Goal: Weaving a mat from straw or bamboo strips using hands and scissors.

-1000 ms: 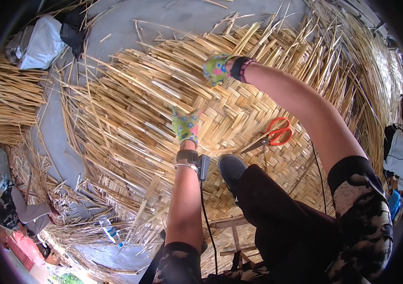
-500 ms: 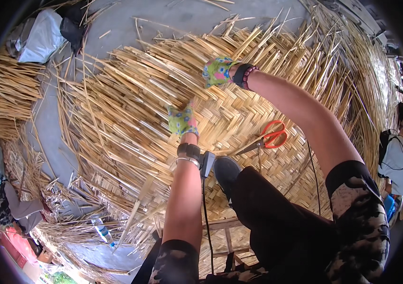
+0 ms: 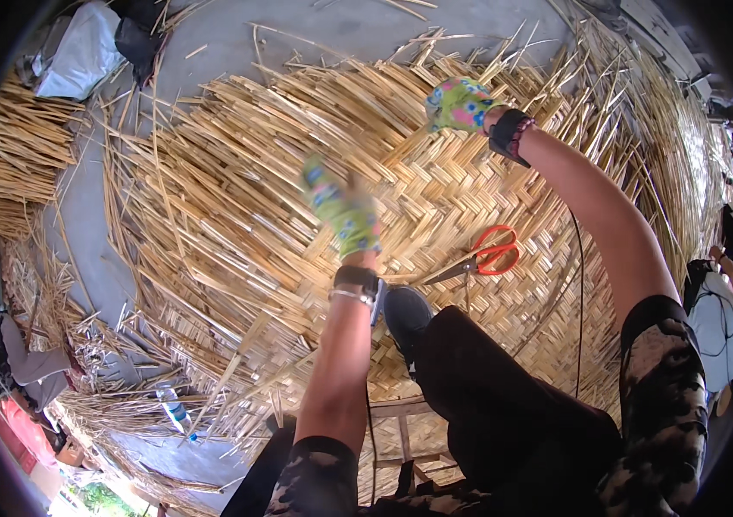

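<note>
Where flat, pale strips cross over and under each other, they make a big woven mat (image 3: 448, 194) with a zigzag pattern. It sits in the middle, under both hands. On its left and far sides, long, straight strips (image 3: 237, 155) stick out like stiff straw, and some look shiny.

The left hand (image 3: 347, 220), in a green glove with flowers, is over the middle of the mat. It is blurry, so I cannot tell if its fingers are wide or holding a strip. The right hand (image 3: 458, 105), in a matching glove, is at the far side. Its fingers look bent, but I cannot tell what they hold.

Scissors (image 3: 468, 266) with round orange handles and dark, pointed blades lie on the mat, just right of a dark shoe (image 3: 407, 319).

The floor (image 3: 228, 34) is gray and smooth. Far left are a thick bundle of strips (image 3: 17, 159) and a crinkly, silvery bag (image 3: 82, 56). Near left is a clear bottle (image 3: 175, 409). Another person (image 3: 39, 362) is at the left edge.
</note>
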### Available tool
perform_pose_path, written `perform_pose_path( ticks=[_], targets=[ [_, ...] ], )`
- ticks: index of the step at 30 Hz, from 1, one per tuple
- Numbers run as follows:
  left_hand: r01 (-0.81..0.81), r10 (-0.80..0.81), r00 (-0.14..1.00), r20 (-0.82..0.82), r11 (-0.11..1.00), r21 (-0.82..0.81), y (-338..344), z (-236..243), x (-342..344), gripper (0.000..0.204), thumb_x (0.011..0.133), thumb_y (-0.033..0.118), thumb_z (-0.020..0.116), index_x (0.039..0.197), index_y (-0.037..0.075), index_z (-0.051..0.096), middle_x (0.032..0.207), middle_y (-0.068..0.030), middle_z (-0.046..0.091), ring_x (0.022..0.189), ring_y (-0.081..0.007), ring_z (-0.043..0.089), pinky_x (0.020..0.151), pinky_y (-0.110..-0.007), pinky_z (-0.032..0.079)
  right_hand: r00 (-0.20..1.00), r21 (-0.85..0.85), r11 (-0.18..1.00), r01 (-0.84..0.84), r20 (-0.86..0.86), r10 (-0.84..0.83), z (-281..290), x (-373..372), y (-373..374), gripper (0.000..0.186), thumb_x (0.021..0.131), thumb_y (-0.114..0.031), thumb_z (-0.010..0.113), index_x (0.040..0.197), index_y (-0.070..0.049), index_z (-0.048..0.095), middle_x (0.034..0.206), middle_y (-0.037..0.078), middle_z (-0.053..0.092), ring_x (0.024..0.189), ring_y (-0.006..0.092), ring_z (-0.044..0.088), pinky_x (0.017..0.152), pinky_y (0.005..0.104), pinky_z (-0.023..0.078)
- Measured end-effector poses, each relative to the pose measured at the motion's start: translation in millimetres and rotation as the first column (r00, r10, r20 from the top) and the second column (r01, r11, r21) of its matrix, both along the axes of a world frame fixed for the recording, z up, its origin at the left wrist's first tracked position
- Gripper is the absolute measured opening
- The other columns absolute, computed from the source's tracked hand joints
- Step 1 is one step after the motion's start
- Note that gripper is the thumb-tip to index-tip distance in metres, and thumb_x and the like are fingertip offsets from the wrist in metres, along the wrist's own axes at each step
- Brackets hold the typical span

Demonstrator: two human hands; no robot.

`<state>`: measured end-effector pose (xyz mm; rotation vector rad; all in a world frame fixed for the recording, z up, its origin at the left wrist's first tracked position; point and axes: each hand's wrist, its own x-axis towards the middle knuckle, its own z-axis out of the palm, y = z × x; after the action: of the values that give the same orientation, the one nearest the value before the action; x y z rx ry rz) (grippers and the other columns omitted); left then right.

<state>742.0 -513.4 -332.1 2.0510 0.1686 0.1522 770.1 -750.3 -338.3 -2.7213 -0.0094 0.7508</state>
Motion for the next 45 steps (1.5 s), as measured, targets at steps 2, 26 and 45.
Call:
perform_pose_path(
  ticks=[2,26,45],
  targets=[
    [0.165,-0.191,0.979,-0.070,0.947,-0.276,-44,-19,-5,0.030,0.072,0.009,0.059,0.101,0.001,0.053,0.098,-0.0103,0.055,0.089,-0.0248,0.052,0.075,-0.033,0.043,0.947,0.604,0.791,0.096,0.191,-0.260,-63,-5,-69,0.019,0.068,-0.023,0.061,0.083,-0.012,0.064,0.079,0.008,0.063,0.074,0.0233,0.060,0.065,0.0318,0.048],
    [0.420,-0.453,0.891,-0.034,0.795,0.438,-29,-35,28,0.021,0.070,0.025,0.051,0.064,0.006,0.058,0.058,-0.0139,0.055,0.055,-0.0329,0.053,0.052,-0.042,0.041,0.996,-0.001,0.997,-0.073,0.049,0.073,-8,61,49,0.033,0.069,-0.022,0.062,0.096,-0.003,0.057,0.079,0.015,0.060,0.067,0.0225,0.055,0.062,0.0326,0.045],
    [0.641,-0.604,0.766,-0.222,0.689,0.338,-72,-63,39,0.025,0.074,0.027,0.056,0.093,0.013,0.062,0.083,-0.0116,0.062,0.082,-0.0314,0.057,0.069,-0.039,0.044,0.866,0.894,-0.016,0.448,-0.438,-0.241,-131,12,-75,0.030,0.078,-0.025,0.058,0.100,-0.004,0.057,0.110,0.013,0.052,0.102,0.0210,0.051,0.090,0.0332,0.038]
  ],
)
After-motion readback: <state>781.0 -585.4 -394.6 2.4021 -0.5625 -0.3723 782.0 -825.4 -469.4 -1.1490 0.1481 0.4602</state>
